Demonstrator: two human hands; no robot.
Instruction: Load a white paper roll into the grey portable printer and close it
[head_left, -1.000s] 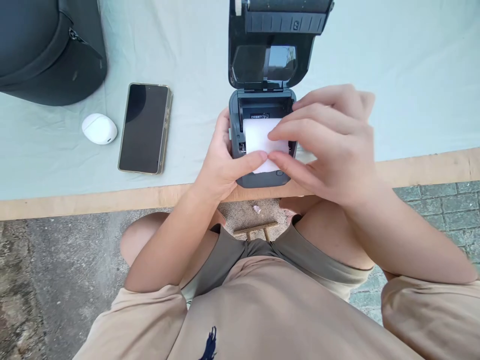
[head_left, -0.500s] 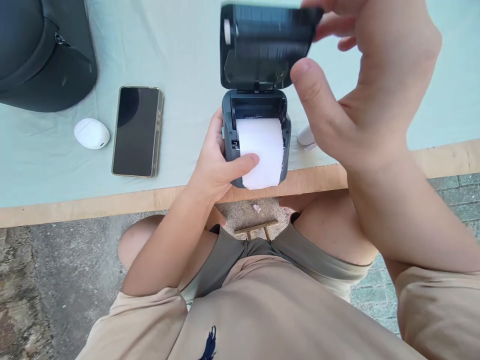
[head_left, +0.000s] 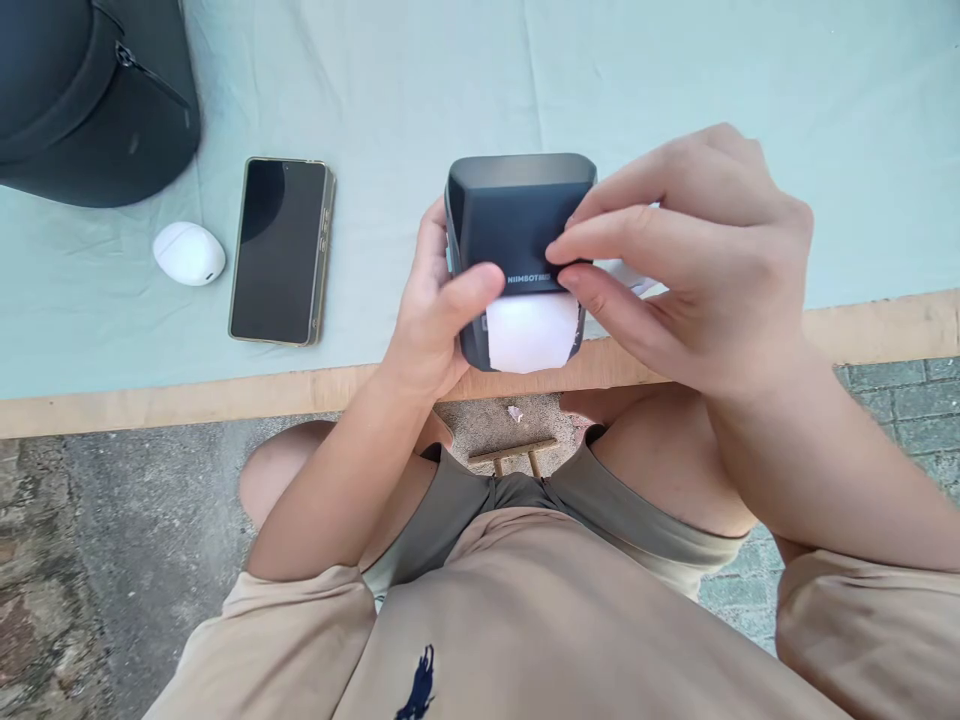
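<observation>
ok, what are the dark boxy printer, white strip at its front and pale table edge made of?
Dark boxy printer: likely moulded plastic, smooth with a soft sheen and rounded corners.
White rectangular strip: probably paper, matte and thin, though label stock is possible.
Pale table edge: looks like bare wood, with faint grain streaks.

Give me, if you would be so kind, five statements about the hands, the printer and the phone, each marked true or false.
1. The left hand holds the printer. True.
2. The lid stands raised. False: the lid is down.
3. White paper sticks out below the lid. True.
4. The phone lies right of the printer. False: the phone lies left of it.
5. The right hand has its fingertips at the lid. True.
</observation>
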